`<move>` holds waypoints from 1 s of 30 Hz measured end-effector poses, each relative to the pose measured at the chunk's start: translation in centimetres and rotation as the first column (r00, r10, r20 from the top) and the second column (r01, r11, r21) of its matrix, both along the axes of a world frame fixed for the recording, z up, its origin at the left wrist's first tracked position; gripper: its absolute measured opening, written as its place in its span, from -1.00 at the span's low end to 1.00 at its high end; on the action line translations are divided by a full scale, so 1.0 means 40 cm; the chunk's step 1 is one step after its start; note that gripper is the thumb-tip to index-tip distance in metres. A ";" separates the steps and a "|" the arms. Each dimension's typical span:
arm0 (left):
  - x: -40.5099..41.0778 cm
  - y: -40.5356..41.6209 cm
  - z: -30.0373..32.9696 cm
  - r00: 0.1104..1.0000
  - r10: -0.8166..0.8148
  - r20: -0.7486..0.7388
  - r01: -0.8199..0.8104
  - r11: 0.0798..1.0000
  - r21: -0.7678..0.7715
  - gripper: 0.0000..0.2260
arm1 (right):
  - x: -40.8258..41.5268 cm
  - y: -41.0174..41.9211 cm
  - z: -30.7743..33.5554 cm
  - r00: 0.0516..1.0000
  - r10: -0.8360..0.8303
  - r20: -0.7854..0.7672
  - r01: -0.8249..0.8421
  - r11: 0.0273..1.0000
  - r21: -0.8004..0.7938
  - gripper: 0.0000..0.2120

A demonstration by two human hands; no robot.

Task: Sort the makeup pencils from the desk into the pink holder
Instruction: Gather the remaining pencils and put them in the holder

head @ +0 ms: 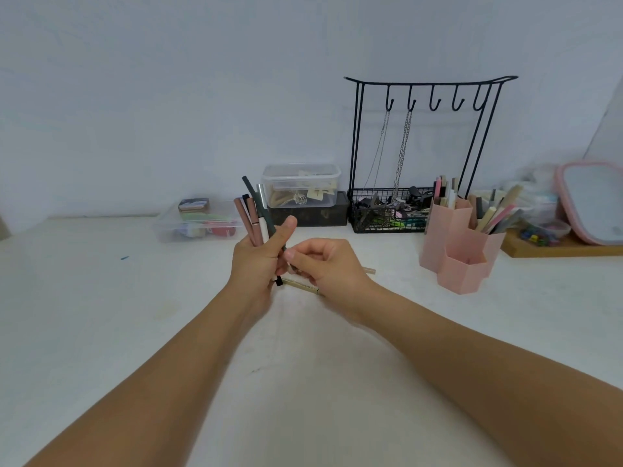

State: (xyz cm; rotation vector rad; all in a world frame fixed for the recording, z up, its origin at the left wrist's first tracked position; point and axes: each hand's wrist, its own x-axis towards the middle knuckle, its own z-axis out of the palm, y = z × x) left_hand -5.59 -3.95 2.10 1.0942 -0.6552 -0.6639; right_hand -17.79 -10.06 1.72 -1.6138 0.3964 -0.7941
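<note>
Head view: my left hand (pixel 258 261) grips a bundle of makeup pencils (pixel 254 214), points up. My right hand (pixel 323 264) pinches one's lower end. The pink holder (pixel 451 237) stands rightward toward the desk's (pixel 101 315) back edge, nearer my right hand.

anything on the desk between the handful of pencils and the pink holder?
Nothing visible. The left hand holds the pencils upright; the desk between them and the pink holder is bare. The right hand sits just beside the bundle.

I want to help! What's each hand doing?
Left hand: grips a bunch of makeup pencils.
Right hand: fingers curled, pinching one pencil's lower end.
</note>
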 end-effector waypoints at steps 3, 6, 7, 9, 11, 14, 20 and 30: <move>0.005 -0.006 -0.011 1.000 -0.008 0.020 0.007 0.999 0.042 -0.64 | -0.002 -0.004 0.000 1.000 -0.019 -0.008 0.019 0.999 -0.050 -0.93; 0.007 -0.014 -0.022 0.999 -0.003 0.037 0.000 0.996 0.093 -0.69 | -0.005 -0.015 -0.003 0.999 -0.033 -0.022 0.030 0.994 -0.103 -0.98; 0.006 -0.016 -0.024 0.999 -0.004 0.052 -0.002 0.994 0.110 -0.70 | -0.006 -0.017 -0.005 0.999 -0.035 -0.029 0.031 0.993 -0.111 -0.98; 0.007 -0.018 -0.023 0.996 0.027 0.090 -0.039 0.990 0.134 -0.71 | -0.007 -0.026 -0.009 0.997 -0.071 -0.043 0.064 0.987 -0.146 -0.97; 0.019 -0.017 -0.017 0.989 0.095 0.109 -0.111 0.983 0.145 -0.72 | -0.009 -0.044 -0.014 0.973 -0.214 -0.087 0.179 0.937 -0.300 -0.99; 0.049 -0.013 -0.007 0.974 0.185 0.133 -0.205 0.968 0.149 -0.75 | -0.029 -0.092 -0.023 0.883 -0.438 -0.168 0.231 0.717 -0.658 -0.85; 0.096 -0.006 -0.018 0.958 0.233 0.164 -0.259 0.954 0.155 -0.72 | -0.042 -0.155 -0.046 0.801 -0.424 -0.422 -0.046 0.659 -0.751 -0.61; 0.093 0.008 -0.053 0.945 0.209 0.252 -0.246 0.961 0.127 -0.86 | -0.030 -0.148 -0.045 0.765 -0.437 -0.473 -0.073 0.670 -0.738 -0.62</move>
